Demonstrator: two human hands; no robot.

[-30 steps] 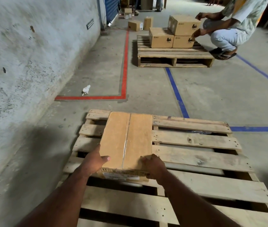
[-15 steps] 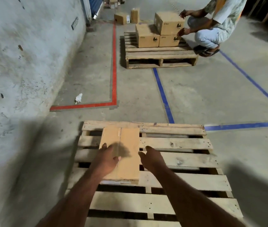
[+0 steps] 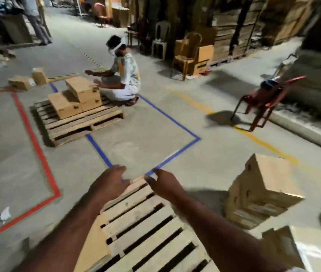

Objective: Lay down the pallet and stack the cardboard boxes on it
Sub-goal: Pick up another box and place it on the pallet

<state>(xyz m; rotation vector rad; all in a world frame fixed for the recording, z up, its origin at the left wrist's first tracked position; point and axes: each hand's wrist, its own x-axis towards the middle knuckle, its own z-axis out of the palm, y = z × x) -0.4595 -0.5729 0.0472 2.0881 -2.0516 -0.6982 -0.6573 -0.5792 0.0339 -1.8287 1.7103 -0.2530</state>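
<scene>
On my feed both arms reach forward over the pallet (image 3: 146, 222), which lies flat on the concrete floor (image 3: 155, 150) with its slats running across the lower middle of the view. The left hand (image 3: 108, 185) hangs above the pallet's far corner with its fingers loosely bent and nothing in it. The right hand (image 3: 163, 183) is just beside it, also relaxed and holding nothing (motion blur smears the fingertips, but I see no grip on anything). The two hands are apart and neither touches the wood.

A cardboard box (image 3: 95, 246) sits on the left part of the pallet, mostly hidden under the left forearm. I can only make out its tan top. To the right of the pallet, on the floor, stands a stack of boxes (image 3: 263, 193). Another box (image 3: 308, 250) sits nearer at the bottom right corner, with glare on its top.

Further off, a second pallet (image 3: 81, 122) carries three boxes (image 3: 77, 97), one of them on top of the others. A person (image 3: 124, 79) crouches just behind it with both hands held toward the top one. Red tape (image 3: 38, 150) and blue tape (image 3: 171, 118) mark the floor between the two pallets. A red chair (image 3: 267, 99) stands well off to the right, and a scrap of paper (image 3: 5, 213) lies near the red tape at the left.
</scene>
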